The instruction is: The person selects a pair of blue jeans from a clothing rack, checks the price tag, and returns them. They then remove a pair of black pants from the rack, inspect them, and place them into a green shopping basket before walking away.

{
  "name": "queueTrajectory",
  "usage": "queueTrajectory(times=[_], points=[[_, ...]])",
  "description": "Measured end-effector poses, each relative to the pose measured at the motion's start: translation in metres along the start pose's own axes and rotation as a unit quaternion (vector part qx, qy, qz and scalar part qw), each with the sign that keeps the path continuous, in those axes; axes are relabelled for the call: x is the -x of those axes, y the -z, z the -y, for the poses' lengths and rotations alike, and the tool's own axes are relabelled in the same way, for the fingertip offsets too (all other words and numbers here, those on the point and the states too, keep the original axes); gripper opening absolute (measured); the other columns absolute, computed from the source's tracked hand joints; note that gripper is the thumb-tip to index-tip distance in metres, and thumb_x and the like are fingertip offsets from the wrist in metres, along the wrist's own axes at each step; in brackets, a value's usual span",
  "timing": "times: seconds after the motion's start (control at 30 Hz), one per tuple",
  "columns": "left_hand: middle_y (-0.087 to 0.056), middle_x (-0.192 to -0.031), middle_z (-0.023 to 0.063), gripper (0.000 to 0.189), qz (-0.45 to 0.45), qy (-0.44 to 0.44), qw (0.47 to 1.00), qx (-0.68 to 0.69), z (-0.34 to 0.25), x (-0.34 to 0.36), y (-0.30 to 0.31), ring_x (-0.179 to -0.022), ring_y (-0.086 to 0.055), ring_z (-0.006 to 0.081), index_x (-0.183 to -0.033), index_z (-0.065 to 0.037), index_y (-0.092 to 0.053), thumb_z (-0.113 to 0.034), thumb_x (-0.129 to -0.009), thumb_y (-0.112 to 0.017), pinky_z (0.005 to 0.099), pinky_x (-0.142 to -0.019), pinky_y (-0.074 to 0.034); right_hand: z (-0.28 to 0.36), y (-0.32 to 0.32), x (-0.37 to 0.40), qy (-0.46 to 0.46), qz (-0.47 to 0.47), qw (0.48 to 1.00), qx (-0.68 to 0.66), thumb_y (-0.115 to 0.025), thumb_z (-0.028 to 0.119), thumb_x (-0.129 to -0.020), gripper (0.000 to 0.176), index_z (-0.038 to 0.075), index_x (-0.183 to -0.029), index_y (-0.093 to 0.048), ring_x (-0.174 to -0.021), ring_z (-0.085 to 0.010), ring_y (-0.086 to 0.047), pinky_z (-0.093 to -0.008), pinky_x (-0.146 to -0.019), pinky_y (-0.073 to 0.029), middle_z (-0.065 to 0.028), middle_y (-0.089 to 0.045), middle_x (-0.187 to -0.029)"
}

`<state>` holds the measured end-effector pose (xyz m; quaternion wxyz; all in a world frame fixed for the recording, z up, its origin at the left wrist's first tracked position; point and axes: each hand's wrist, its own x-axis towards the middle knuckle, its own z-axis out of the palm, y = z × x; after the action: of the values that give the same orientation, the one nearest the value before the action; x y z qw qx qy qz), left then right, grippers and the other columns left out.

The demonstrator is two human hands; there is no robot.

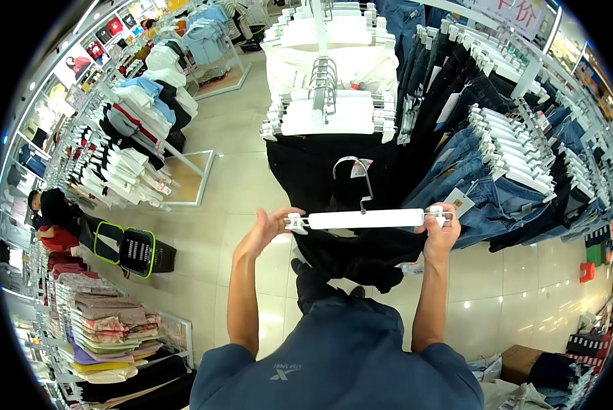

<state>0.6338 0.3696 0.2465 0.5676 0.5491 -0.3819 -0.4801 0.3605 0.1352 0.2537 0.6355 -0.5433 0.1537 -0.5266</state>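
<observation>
A white clip hanger (366, 219) with a metal hook is held level in front of my chest. My left hand (269, 229) is at its left clip, thumb raised and fingers behind the clip. My right hand (442, 229) is closed around the right clip. Black trousers (361, 256) hang below the hanger bar. Just beyond, more black trousers (299, 164) hang on the rack from white hangers (327, 117), with a tag near the hook.
Jeans (484, 188) hang on racks at the right. Shirts (125, 164) hang at the left. A person (60, 212) stands by a black basket (139, 253) with green edges. Folded clothes (104, 318) lie lower left; a cardboard box (520, 362) sits lower right.
</observation>
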Motion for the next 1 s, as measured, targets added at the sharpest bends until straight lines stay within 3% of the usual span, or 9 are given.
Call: queueTrajectory(times=[0.07, 0.1, 0.2, 0.23, 0.33, 0.4, 0.63, 0.8, 1.0], points=[[-0.054, -0.122, 0.0139, 0.094, -0.041, -0.042, 0.998, -0.011, 0.040, 0.004, 0.003, -0.115, -0.050, 0.0225, -0.128, 0.001, -0.044, -0.075, -0.084, -0.012, 0.0374, -0.101, -0.032, -0.002, -0.002, -0.006, 0.006, -0.004, 1.000, 0.008, -0.061, 0.001, -0.082, 0.013, -0.002, -0.091, -0.052, -0.053, -0.0109, -0.054, -0.0225, -0.051, -0.046, -0.0055, -0.056, -0.068], [-0.056, -0.114, 0.0123, 0.063, -0.090, 0.018, 0.996, -0.003, 0.019, 0.000, -0.015, -0.105, -0.053, 0.0198, -0.124, 0.003, -0.045, -0.052, -0.094, -0.036, 0.0327, -0.094, -0.037, -0.003, -0.004, -0.008, 0.003, -0.006, 1.000, 0.013, -0.060, 0.001, -0.082, 0.013, -0.002, -0.091, -0.052, -0.053, -0.0110, -0.054, -0.0225, -0.051, -0.046, -0.0054, -0.056, -0.068], [-0.056, -0.103, 0.0083, 0.035, -0.143, -0.033, 0.979, -0.141, 0.012, -0.005, -0.030, -0.092, -0.051, 0.0159, -0.114, 0.003, -0.048, -0.023, -0.091, -0.051, 0.0282, -0.083, -0.041, -0.002, -0.012, -0.018, -0.003, -0.020, 1.000, 0.018, -0.059, 0.000, -0.082, 0.012, -0.002, -0.092, -0.052, -0.053, -0.0112, -0.054, -0.0226, -0.051, -0.045, -0.0051, -0.056, -0.068], [-0.055, -0.090, 0.0072, 0.026, -0.184, -0.087, 0.968, -0.149, 0.012, -0.010, -0.033, -0.079, -0.049, 0.0152, -0.106, 0.003, -0.048, -0.013, -0.087, -0.056, 0.0277, -0.074, -0.042, -0.001, -0.014, -0.021, -0.004, -0.027, 0.999, 0.019, -0.059, 0.000, -0.082, 0.012, -0.002, -0.092, -0.052, -0.052, -0.0113, -0.054, -0.0227, -0.051, -0.045, -0.0051, -0.056, -0.068], [-0.055, -0.093, 0.0046, 0.024, -0.236, -0.097, 0.947, -0.193, -0.002, -0.012, -0.037, -0.086, -0.049, 0.0118, -0.108, 0.001, -0.050, -0.014, -0.090, -0.054, 0.0262, -0.082, -0.040, 0.008, -0.022, -0.040, 0.002, -0.020, 1.000, 0.013, -0.059, 0.004, -0.083, 0.015, -0.002, -0.095, -0.052, -0.051, -0.0106, -0.052, -0.0233, -0.052, -0.045, -0.0049, -0.056, -0.068], [-0.054, -0.089, 0.0036, 0.022, -0.266, -0.153, 0.929, -0.204, -0.011, -0.021, -0.036, -0.080, -0.048, 0.0108, -0.105, 0.001, -0.050, -0.015, -0.090, -0.053, 0.0255, -0.075, -0.040, 0.007, -0.026, -0.056, 0.002, -0.012, 1.000, 0.007, -0.060, 0.012, -0.085, 0.021, -0.002, -0.099, -0.052, -0.053, -0.0100, -0.051, -0.0230, -0.053, -0.044, -0.0043, -0.055, -0.068], [-0.051, -0.077, 0.0026, 0.021, -0.346, -0.186, 0.900, -0.187, -0.048, -0.049, -0.017, -0.071, -0.044, 0.0130, -0.102, 0.001, -0.052, -0.016, -0.090, -0.051, 0.0261, -0.067, -0.040, -0.023, -0.051, -0.098, -0.017, 0.037, 0.999, -0.006, -0.063, 0.025, -0.087, 0.034, -0.001, -0.106, -0.050, -0.064, -0.0106, -0.055, -0.0229, -0.064, -0.046, -0.0034, -0.056, -0.079], [-0.053, -0.077, 0.0058, 0.018, -0.367, -0.160, 0.892, -0.209, -0.027, -0.060, 0.014, -0.071, -0.046, 0.0149, -0.101, 0.002, -0.052, -0.011, -0.089, -0.050, 0.0280, -0.068, -0.041, -0.068, -0.054, -0.099, -0.058, 0.079, 0.995, 0.024, -0.061, 0.024, -0.088, 0.031, 0.000, -0.105, -0.050, -0.072, -0.0116, -0.058, -0.0233, -0.071, -0.045, -0.0036, -0.058, -0.082], [-0.056, -0.077, 0.0088, 0.023, -0.413, -0.142, 0.871, -0.225, -0.022, -0.069, 0.031, -0.070, -0.049, 0.0181, -0.106, 0.003, -0.052, -0.012, -0.089, -0.052, 0.0306, -0.068, -0.042, -0.085, -0.065, -0.102, -0.114, 0.116, 0.985, 0.061, -0.057, 0.036, -0.090, 0.036, 0.004, -0.105, -0.051, -0.077, -0.0080, -0.053, -0.0226, -0.076, -0.036, -0.0022, -0.059, -0.078]])
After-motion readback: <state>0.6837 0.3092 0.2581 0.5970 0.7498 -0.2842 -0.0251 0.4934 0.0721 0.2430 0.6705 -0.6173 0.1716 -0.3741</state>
